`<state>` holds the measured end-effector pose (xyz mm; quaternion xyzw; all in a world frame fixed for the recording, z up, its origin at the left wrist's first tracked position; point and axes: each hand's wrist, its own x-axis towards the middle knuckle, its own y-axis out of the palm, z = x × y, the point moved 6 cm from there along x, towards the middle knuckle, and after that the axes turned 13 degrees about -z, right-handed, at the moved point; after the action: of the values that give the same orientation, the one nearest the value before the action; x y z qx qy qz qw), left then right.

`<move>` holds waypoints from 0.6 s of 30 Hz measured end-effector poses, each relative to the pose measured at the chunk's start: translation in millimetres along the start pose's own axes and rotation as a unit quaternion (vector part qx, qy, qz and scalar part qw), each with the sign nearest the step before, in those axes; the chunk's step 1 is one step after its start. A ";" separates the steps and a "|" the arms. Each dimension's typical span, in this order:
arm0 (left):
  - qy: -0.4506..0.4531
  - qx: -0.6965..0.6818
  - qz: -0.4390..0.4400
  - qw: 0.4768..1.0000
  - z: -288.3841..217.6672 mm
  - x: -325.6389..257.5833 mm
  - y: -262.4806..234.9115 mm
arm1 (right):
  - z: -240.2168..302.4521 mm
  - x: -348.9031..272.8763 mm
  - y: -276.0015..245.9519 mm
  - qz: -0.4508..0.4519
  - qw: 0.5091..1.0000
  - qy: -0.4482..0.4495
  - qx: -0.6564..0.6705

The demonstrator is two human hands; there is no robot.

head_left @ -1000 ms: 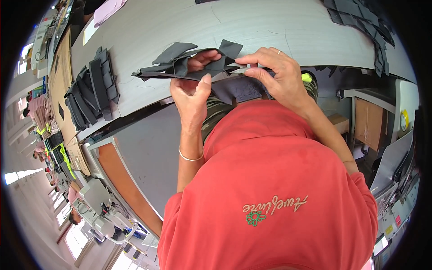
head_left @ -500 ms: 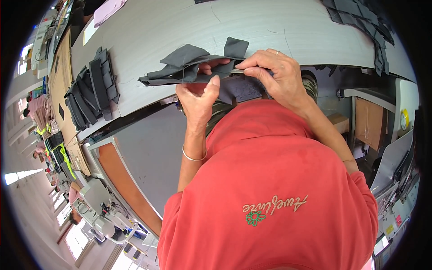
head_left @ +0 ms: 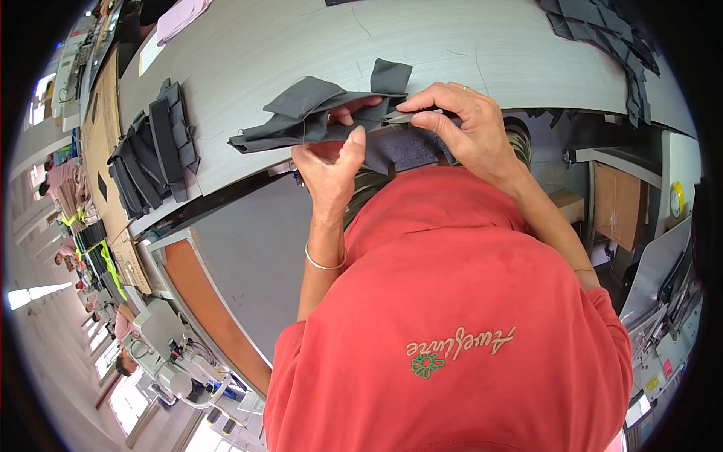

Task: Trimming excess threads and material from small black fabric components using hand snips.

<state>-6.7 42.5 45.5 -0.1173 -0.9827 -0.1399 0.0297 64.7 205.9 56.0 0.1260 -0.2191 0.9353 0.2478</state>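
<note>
Folded dark grey fabric pieces (head_left: pixel 301 102) are held over the near edge of the table by my left hand (head_left: pixel 331 162). Its fingertips show through a gap between the layers, and the thumb presses from the near side. My right hand (head_left: pixel 471 132) is closed, thumb against forefinger, on thread snips (head_left: pixel 401 118). Only their pointed metal blades show, and these lie close to the right end of the fabric. A square grey flap (head_left: pixel 392 77) stands up there. Loose threads hang from the fabric.
A stack of dark grey fabric strips (head_left: pixel 162 143) lies on the table (head_left: pixel 248 45) to the left. More dark pieces (head_left: pixel 602 38) hang over the edge at the far right. Pink sheets (head_left: pixel 177 21) lie at the far left. Sewing machines (head_left: pixel 177 361) stand at lower left.
The blades of the snips show more clearly between my right fingers. The fabric and my left hand have shifted slightly to the left.
</note>
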 end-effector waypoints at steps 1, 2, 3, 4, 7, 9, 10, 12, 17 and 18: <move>0.000 0.000 0.000 1.000 -0.3 0.0 0.5 | -1.6 -0.5 0.5 0.002 1.000 0.015 0.008; 0.008 0.004 0.003 1.000 -1.9 -0.2 1.6 | -3.2 -0.9 1.1 0.005 0.999 0.029 0.015; 0.017 0.008 0.005 1.000 -3.0 -0.1 2.4 | -3.9 -1.2 1.7 0.004 0.999 0.029 0.015; 0.017 0.008 0.005 1.000 -2.3 0.4 2.5 | -4.9 -1.3 2.2 0.002 0.999 0.031 0.016; 0.010 -0.011 0.000 1.000 -0.2 1.3 2.6 | -3.5 -1.0 2.0 -0.002 1.000 0.026 0.008; 0.010 0.023 0.005 1.000 -0.8 0.0 4.3 | -2.0 0.1 1.4 -0.004 1.000 0.019 0.000; 0.010 0.023 0.004 1.000 -0.2 0.1 4.3 | -2.3 0.9 1.9 0.004 1.000 0.018 -0.007; 0.024 0.023 0.008 0.999 1.1 1.0 4.5 | -2.1 1.2 2.4 0.012 1.000 0.018 -0.016; -0.118 0.013 -0.076 0.990 15.8 10.9 -5.8 | -13.0 3.1 1.3 -0.032 0.991 0.100 0.080; -0.150 0.011 -0.081 0.985 20.9 14.5 -10.2 | -12.6 4.9 -0.6 -0.029 0.991 0.099 0.080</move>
<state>-23.8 42.1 24.1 -0.0567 -0.9837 -0.1119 -0.1286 59.2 214.3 46.9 0.0590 -0.1139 0.9500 0.2847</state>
